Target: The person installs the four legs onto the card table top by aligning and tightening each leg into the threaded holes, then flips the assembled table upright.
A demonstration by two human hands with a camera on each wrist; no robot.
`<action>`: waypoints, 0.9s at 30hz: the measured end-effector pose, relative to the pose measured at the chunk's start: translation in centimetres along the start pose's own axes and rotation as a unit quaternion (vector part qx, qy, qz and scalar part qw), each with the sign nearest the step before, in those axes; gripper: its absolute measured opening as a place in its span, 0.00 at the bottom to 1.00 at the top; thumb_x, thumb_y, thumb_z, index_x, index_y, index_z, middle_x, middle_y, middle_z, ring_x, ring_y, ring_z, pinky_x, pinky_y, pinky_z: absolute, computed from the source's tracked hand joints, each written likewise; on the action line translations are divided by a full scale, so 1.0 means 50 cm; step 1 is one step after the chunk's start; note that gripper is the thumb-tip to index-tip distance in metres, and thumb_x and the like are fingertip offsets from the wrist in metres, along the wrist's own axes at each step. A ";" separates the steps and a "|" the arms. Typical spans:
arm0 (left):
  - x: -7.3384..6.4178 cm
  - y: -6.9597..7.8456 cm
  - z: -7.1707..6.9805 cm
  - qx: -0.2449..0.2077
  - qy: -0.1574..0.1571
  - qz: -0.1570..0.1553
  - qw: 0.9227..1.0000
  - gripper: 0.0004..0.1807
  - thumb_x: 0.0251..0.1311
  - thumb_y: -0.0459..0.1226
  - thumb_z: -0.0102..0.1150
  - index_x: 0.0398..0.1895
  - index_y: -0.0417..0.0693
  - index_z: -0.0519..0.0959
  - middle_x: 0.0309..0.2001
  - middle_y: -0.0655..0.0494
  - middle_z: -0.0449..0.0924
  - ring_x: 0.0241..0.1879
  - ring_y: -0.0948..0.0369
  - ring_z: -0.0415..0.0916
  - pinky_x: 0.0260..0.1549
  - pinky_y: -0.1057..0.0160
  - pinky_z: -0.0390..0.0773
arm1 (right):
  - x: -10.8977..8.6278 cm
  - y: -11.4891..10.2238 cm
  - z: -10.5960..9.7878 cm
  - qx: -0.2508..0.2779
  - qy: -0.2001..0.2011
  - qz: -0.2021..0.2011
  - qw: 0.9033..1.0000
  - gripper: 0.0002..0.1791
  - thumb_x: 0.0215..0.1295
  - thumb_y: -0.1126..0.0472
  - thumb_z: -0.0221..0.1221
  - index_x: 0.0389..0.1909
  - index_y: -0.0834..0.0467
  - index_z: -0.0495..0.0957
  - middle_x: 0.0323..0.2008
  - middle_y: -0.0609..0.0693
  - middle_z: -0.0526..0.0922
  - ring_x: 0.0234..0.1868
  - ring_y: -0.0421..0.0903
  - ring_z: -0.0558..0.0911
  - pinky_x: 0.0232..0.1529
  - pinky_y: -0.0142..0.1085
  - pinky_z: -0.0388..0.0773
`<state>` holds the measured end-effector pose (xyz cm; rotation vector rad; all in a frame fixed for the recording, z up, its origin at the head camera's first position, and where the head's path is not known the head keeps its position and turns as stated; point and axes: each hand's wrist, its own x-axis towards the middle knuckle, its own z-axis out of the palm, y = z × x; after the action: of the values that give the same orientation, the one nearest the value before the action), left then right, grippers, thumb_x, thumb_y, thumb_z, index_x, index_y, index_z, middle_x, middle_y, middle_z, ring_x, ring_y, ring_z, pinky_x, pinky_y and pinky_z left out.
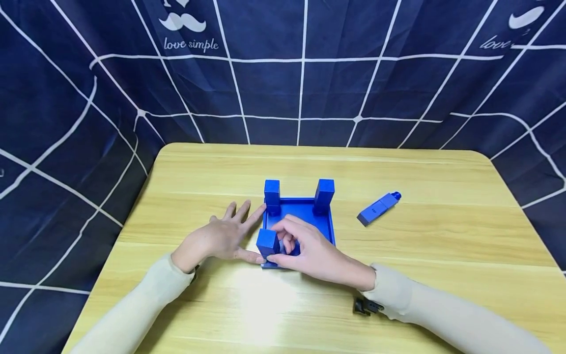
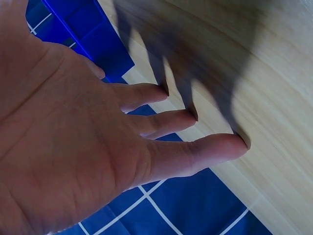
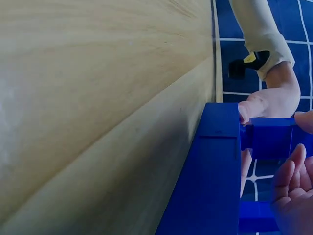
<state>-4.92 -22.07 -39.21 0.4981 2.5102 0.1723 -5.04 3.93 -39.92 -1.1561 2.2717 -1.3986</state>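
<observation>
A shallow square blue base (image 1: pixel 300 209) with a raised rim lies on the table. Blue square posts stand at its far left (image 1: pixel 272 191) and far right (image 1: pixel 325 191) corners. At the near left corner, my right hand (image 1: pixel 311 248) holds a third blue post (image 1: pixel 267 241) between thumb and fingers. The right wrist view shows a narrow round neck between this post (image 3: pixel 271 138) and the base (image 3: pixel 210 181). My left hand (image 1: pixel 223 238) spreads along the left side of the base, thumb at the near corner and index fingertip farther up the edge. Its other fingertips rest on the tabletop.
A loose blue post (image 1: pixel 378 209) with a round knob at one end lies to the right of the base. Dark blue cloth (image 1: pixel 274 88) with white lines hangs behind the wooden table (image 1: pixel 420 270) and on both sides. Each wrist wears a small black device (image 1: pixel 367 306).
</observation>
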 end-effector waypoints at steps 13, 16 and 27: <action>-0.002 0.001 -0.003 0.004 -0.003 -0.004 1.000 0.70 0.61 0.78 0.58 0.91 0.60 0.29 0.88 0.36 0.33 0.83 0.26 0.38 0.63 0.14 0.59 | 0.003 0.001 -0.002 -0.027 -0.015 0.018 0.999 0.16 0.68 0.49 0.77 0.39 0.46 0.77 0.33 0.38 0.75 0.34 0.41 0.77 0.34 0.35 0.75; -0.002 0.002 -0.003 0.003 -0.002 -0.001 1.000 0.70 0.61 0.78 0.58 0.91 0.59 0.30 0.88 0.35 0.33 0.82 0.25 0.38 0.63 0.14 0.60 | 0.003 0.003 -0.002 -0.013 -0.015 0.017 1.000 0.18 0.69 0.51 0.77 0.35 0.46 0.74 0.30 0.38 0.76 0.33 0.40 0.78 0.35 0.39 0.77; -0.003 -0.001 -0.006 -0.005 0.001 0.002 1.000 0.70 0.61 0.78 0.58 0.91 0.59 0.30 0.88 0.35 0.33 0.82 0.25 0.38 0.63 0.14 0.58 | 0.000 0.002 -0.003 0.001 -0.005 -0.008 1.000 0.12 0.68 0.59 0.75 0.41 0.50 0.80 0.37 0.40 0.79 0.37 0.40 0.80 0.36 0.40 0.81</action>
<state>-5.00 -22.19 -38.93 0.5007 2.5088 0.1859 -5.18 4.07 -39.92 -1.1807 2.2586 -1.3963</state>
